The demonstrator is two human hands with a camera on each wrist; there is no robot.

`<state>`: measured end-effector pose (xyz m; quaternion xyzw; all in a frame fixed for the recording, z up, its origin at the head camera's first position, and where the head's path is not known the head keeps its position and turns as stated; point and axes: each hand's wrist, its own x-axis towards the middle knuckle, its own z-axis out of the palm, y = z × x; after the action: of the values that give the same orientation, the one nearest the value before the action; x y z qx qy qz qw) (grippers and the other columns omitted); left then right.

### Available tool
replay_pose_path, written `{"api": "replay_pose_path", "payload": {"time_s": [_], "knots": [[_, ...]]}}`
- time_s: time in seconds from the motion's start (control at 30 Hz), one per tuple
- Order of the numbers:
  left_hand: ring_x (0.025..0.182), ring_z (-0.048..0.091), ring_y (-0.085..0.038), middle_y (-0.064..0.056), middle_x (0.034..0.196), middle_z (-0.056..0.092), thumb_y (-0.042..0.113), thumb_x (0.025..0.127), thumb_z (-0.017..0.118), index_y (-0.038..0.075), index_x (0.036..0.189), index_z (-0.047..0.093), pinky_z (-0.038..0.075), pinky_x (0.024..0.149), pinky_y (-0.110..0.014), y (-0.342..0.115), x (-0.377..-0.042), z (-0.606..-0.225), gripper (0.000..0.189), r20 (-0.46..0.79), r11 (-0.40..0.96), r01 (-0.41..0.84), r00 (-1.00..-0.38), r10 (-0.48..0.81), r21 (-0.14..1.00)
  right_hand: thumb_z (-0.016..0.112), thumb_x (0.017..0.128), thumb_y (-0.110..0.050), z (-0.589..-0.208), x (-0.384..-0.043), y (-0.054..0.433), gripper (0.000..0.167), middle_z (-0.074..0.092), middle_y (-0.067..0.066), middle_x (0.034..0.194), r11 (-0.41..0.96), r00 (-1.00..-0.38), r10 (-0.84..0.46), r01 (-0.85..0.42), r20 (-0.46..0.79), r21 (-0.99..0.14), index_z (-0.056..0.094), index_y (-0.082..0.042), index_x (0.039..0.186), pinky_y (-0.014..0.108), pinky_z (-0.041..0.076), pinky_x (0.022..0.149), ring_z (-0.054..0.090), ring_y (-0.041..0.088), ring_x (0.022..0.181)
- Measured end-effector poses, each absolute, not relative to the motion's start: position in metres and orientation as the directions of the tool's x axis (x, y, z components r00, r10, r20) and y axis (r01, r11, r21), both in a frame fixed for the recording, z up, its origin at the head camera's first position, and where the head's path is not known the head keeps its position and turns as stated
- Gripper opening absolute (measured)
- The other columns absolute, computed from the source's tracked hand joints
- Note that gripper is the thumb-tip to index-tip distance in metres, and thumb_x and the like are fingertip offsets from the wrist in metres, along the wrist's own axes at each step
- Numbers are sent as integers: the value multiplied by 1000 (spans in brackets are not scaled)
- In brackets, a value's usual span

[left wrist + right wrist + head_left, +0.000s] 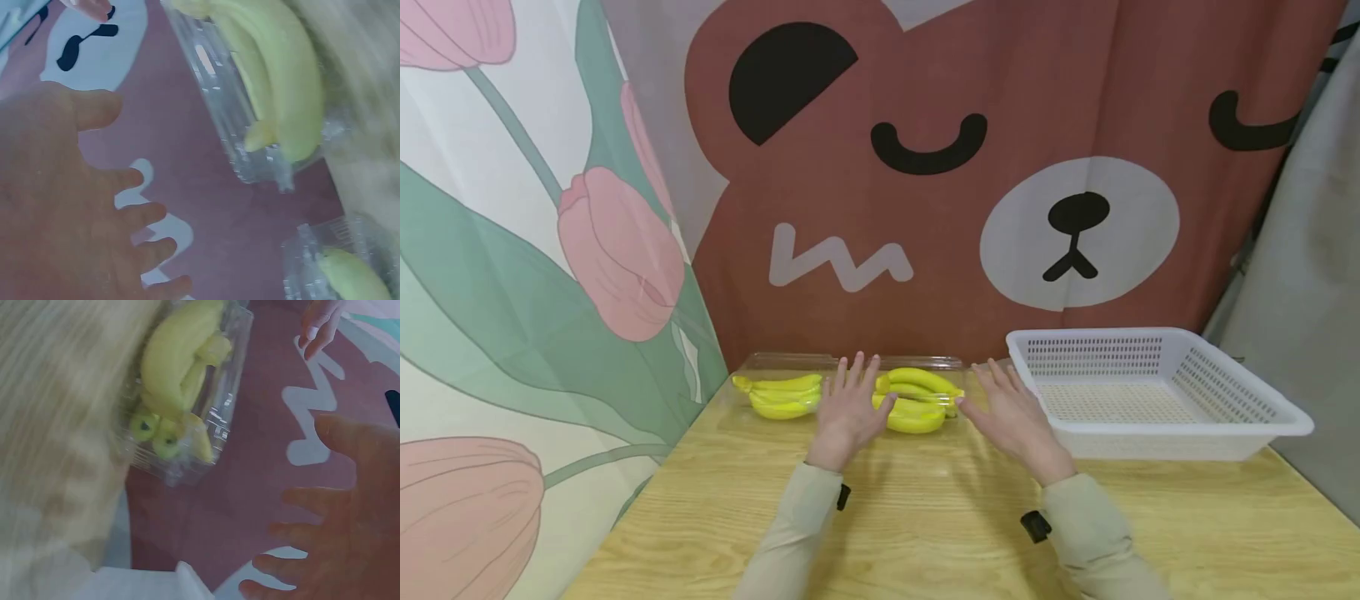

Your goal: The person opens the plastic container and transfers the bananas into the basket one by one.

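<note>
Two clear plastic boxes stand side by side at the back of the table. Yellow bananas (782, 406) lie in the left box (790, 359), and more bananas (913, 415) lie in the right box (925, 363). My left hand (850, 412) is spread with straight fingers, in front of the place where the boxes meet and partly hiding them. Past the right box's right end, my right hand (1015, 421) is likewise spread, close to the white basket. Both wrist views show a gap between the hand and the bananas; neither hand holds anything.
A white perforated plastic basket (1157, 446) stands at the right on the wooden table (925, 525). Behind the table hangs a brown bear curtain (940, 275); a tulip-patterned curtain (542, 350) borders the left side.
</note>
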<state>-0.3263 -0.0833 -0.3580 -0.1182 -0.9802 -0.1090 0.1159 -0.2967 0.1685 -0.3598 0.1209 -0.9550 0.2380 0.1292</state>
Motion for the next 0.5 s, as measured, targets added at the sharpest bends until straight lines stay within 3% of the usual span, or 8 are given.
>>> {"api": "replay_pose_path", "payload": {"time_s": [0.23,0.5], "knots": [[149,6,-31,-4,164,10,59,99,42,24,159,18,11,117,-57,-89,-338,-370,73,290,936,281,-933,215,212,50,98,-55,-374,-313,167,80,15,22,160,834,-939,-178,-303,294,-462,24,-7,157,62,14,114,14,48,144],[149,9,-30,-6,164,12,58,97,48,21,159,20,15,117,-54,-96,-353,-386,78,278,923,300,-932,231,240,61,96,-41,-393,-329,170,77,18,24,159,775,-941,-175,-314,291,-549,25,-8,156,65,20,111,21,48,142]]}}
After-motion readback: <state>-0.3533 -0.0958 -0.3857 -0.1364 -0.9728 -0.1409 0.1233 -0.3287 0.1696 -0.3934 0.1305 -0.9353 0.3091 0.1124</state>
